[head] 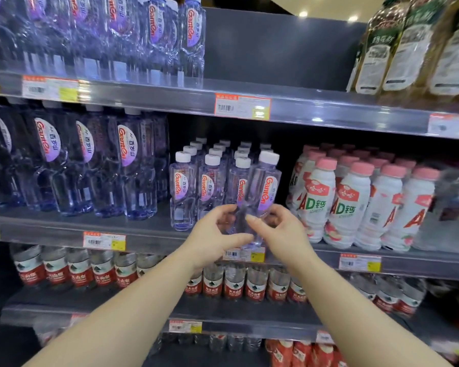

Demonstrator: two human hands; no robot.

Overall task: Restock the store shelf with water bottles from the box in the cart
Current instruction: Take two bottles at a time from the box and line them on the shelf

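Where both hands [249,231] hold it, tilted bottle [263,192] beside pink-capped drinks [355,205].

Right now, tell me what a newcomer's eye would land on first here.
First, the two bare hands at centre: the left hand and right hand close around a tilted small Ganten water bottle at the front of the middle shelf. Next, the pink-capped AD calcium milk bottles standing right of it, and the larger Ganten bottles to the left.
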